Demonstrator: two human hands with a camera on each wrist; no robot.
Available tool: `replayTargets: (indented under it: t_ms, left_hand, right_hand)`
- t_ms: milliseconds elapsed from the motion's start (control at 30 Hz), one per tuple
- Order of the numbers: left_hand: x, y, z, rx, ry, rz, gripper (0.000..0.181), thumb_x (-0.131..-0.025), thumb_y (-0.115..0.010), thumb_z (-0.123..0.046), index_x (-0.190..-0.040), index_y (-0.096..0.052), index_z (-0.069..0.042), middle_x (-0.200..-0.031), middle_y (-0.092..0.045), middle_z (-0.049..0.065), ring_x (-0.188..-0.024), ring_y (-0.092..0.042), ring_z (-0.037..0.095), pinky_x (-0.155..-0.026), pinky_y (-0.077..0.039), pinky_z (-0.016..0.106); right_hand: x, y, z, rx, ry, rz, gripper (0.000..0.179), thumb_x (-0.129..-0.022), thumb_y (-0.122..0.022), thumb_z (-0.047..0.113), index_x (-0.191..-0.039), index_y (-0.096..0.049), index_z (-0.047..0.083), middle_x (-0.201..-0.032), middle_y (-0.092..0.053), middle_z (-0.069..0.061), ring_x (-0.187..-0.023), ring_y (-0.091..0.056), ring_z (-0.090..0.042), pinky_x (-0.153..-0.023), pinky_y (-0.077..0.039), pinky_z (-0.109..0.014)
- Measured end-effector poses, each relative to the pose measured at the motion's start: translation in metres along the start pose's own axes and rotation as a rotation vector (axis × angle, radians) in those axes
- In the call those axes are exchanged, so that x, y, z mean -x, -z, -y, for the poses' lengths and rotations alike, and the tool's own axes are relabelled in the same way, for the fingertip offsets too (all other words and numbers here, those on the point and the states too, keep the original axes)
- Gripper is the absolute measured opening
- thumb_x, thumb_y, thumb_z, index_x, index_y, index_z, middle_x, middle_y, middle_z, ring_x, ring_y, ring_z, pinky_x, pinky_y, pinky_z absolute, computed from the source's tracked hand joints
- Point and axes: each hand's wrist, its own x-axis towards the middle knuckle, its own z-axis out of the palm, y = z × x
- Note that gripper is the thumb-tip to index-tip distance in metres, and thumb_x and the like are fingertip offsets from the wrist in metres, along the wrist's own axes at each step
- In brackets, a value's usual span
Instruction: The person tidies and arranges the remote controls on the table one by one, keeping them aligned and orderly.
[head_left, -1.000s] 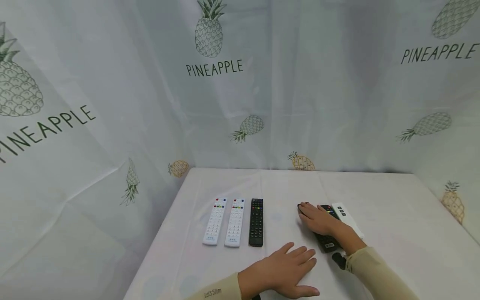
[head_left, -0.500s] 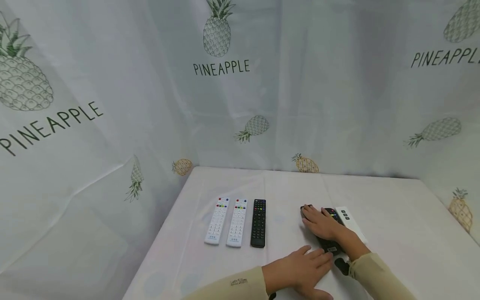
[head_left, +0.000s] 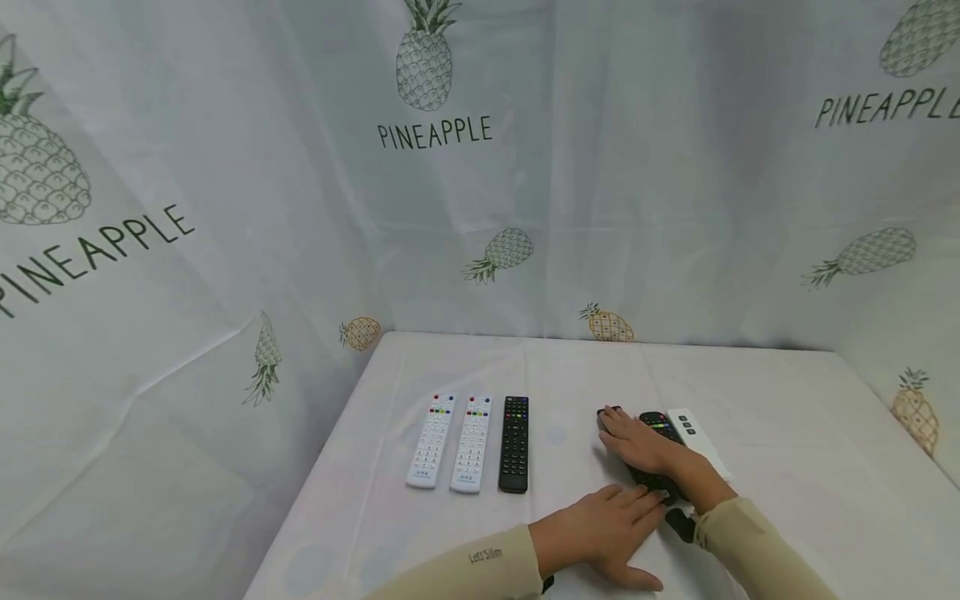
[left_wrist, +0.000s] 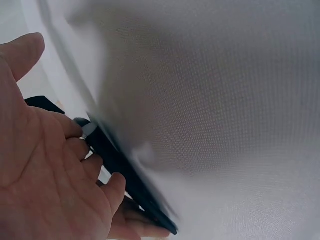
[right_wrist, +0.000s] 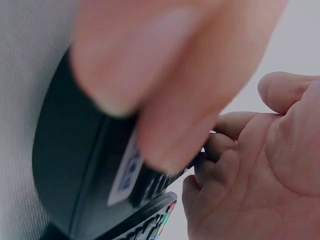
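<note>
A black remote lies slanted on the right part of the table, mostly covered by my hands. My right hand lies over its upper part, fingers stretched toward its far end. My left hand has its fingertips on the near end. In the right wrist view, those fingertips press beside a pale label. The left wrist view shows the remote's dark long edge near the cloth, with my left thumb held apart. A second black remote with coloured buttons lies just right, partly under my right hand and wrist.
A white remote lies right of the black pair. On the left, two white remotes and a black remote lie in a row. Pale cloth covers the table; a pineapple-print curtain hangs behind.
My left hand has moved right and slightly up, onto the near end of the black remote. My right hand stays over it. The head view has shifted slightly.
</note>
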Motion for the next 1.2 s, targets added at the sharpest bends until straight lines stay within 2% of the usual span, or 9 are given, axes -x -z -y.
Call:
replayTargets:
  t_ms: [233, 467, 700, 1067, 1200]
  left_hand:
    - [-0.005, -0.003, -0.002, -0.055, 0.041, -0.056, 0.095, -0.087, -0.021, -0.084, -0.16, -0.012, -0.024, -0.167, -0.004, -0.007, -0.154, -0.003, 0.009, -0.118, -0.021, 0.022]
    - [-0.001, -0.001, 0.002, -0.022, 0.031, -0.023, 0.096, -0.086, -0.025, -0.085, -0.16, -0.011, -0.026, -0.167, -0.007, -0.009, -0.153, -0.007, 0.008, -0.117, -0.026, 0.026]
    - [0.005, -0.006, 0.003, -0.002, 0.004, -0.017, 0.098, -0.087, -0.026, -0.084, -0.16, -0.004, -0.023, -0.167, -0.004, -0.008, -0.154, -0.006, 0.009, -0.12, -0.022, 0.029]
    - [0.011, -0.011, 0.004, 0.003, 0.017, -0.01, 0.1, -0.086, -0.025, -0.085, -0.161, -0.004, -0.022, -0.168, -0.002, -0.006, -0.154, -0.005, 0.01, -0.121, -0.021, 0.03]
    - [0.017, -0.01, 0.005, 0.001, 0.033, -0.002, 0.099, -0.086, -0.024, -0.085, -0.161, -0.006, -0.022, -0.167, -0.003, -0.006, -0.154, -0.006, 0.01, -0.121, -0.021, 0.031]
  right_hand:
    - [-0.001, -0.001, 0.005, -0.058, 0.026, 0.012, 0.061, -0.109, -0.032, 0.03, -0.149, -0.025, -0.015, -0.158, -0.014, -0.035, -0.147, -0.007, -0.054, -0.117, -0.01, -0.065]
    - [-0.002, 0.0, 0.006, -0.092, 0.012, 0.032, 0.063, -0.108, -0.033, 0.033, -0.151, -0.022, -0.012, -0.16, -0.012, -0.033, -0.148, -0.006, -0.052, -0.118, -0.009, -0.064]
    - [0.0, -0.001, -0.001, -0.118, -0.032, 0.021, 0.063, -0.107, -0.038, 0.036, -0.154, -0.027, -0.003, -0.162, -0.014, -0.026, -0.149, -0.011, -0.048, -0.118, -0.012, -0.064]
    - [-0.005, -0.007, -0.002, -0.051, 0.057, -0.041, 0.056, -0.106, -0.042, 0.028, -0.149, -0.035, -0.007, -0.158, -0.026, -0.029, -0.147, -0.016, -0.051, -0.117, -0.015, -0.065]
    - [-0.009, -0.011, -0.002, -0.037, 0.089, -0.047, 0.056, -0.106, -0.04, 0.027, -0.149, -0.034, -0.008, -0.158, -0.025, -0.029, -0.147, -0.015, -0.052, -0.117, -0.015, -0.065]
